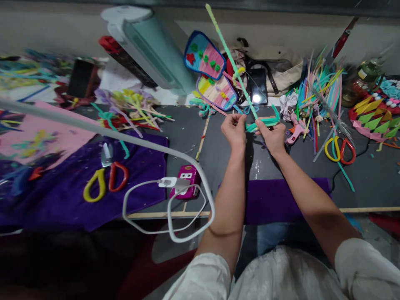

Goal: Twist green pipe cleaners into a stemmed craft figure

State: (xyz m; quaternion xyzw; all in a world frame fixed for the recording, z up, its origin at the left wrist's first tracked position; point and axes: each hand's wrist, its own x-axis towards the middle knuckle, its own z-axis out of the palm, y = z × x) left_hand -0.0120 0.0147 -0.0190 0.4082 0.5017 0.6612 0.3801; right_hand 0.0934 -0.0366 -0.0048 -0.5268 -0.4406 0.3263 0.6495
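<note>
Both hands are together over the dark tabletop, pinching pipe cleaners. My left hand (235,130) is closed, thumb against fingers, at the left end of a folded green pipe cleaner bundle (262,123). My right hand (273,136) is closed around the same bundle, whose bent end sticks up past the fingers. From the right thumb and fingertips a long twisted pipe cleaner stem (231,60), green turning yellow at its tip, slants up and left. Behind the hands stands a colourful butterfly-like wing piece (204,56) made of pipe cleaners with blue edges.
Red-and-yellow scissors (106,179) lie on purple cloth (140,166) at left; another scissors pair (340,151) lies at right beside a pink glue gun (296,130). A white cable (156,146) arches across the left, near a magenta socket block (188,179). Pipe cleaner bunches (321,96) stand behind.
</note>
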